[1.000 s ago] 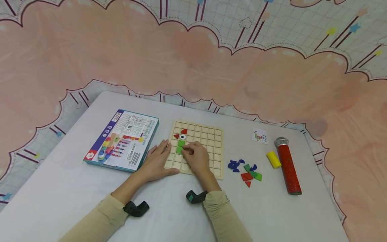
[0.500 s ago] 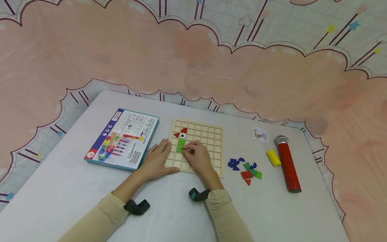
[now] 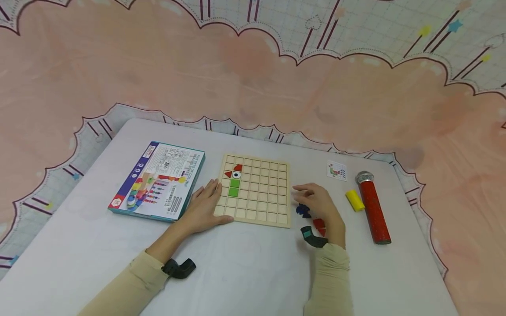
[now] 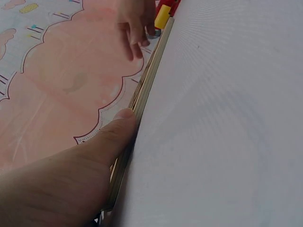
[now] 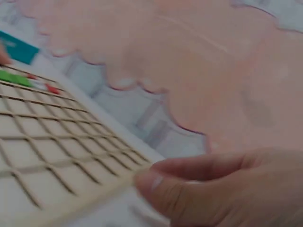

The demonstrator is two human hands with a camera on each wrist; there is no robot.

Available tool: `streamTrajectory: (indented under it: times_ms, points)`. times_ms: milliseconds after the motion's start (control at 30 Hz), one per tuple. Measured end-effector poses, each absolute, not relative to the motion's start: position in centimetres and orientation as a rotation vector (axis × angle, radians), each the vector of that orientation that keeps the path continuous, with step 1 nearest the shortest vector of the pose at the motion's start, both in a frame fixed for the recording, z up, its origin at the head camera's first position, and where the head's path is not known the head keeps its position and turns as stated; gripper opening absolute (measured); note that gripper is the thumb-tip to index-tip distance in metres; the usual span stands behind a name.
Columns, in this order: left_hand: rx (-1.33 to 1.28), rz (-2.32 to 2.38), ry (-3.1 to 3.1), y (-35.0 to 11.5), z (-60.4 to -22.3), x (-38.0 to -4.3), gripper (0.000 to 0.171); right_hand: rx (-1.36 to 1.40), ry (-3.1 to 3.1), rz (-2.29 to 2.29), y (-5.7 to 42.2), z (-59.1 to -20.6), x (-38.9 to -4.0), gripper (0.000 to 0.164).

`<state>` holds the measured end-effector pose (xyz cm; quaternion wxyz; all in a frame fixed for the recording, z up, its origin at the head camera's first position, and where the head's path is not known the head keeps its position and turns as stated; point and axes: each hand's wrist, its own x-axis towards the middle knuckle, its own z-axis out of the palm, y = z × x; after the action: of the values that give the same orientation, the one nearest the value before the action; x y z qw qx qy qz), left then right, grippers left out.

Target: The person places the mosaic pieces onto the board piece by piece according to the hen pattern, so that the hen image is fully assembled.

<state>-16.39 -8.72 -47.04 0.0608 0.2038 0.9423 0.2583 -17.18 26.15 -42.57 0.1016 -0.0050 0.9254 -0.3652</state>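
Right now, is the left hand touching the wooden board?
Touching. In the left wrist view, the left hand rests its thumb on the edge of the wooden board.

A white-covered surface (image 3: 245, 272) carries, from left to right, a flat cardboard game box (image 3: 160, 181), a wooden grid board (image 3: 261, 191), and small, partly hidden blue pieces (image 3: 303, 210) with red pieces (image 3: 319, 226) near them. Farther right lie a printed card (image 3: 337, 170) and — just beside each other — a yellow cylinder (image 3: 355, 200) and a red microphone (image 3: 374, 210).
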Motion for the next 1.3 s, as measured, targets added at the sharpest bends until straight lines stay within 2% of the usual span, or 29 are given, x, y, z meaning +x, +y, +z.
streamTrajectory:
  times_ms: [133, 333, 967, 1300]
  points:
    - [0.610, 0.766, 2.852, -8.7, -47.2, -16.5, 0.110, 0.123, 2.671, -0.983, 30.0, -42.1, -15.8, 0.041]
    - [0.608, 0.768, 2.854, -8.7, -47.2, -16.5, 0.110, 0.128, 2.616, -0.925, 32.9, -42.2, -14.6, 0.043]
    - [0.616, 0.779, 2.848, -8.7, -47.0, -16.5, 0.108, 0.201, 2.655, -0.854, 32.3, -42.6, -15.0, 0.034]
    - [0.620, 0.782, 2.850, -8.8, -47.0, -16.4, 0.109, 0.210, 2.637, -0.878, 32.4, -42.2, -14.7, 0.039]
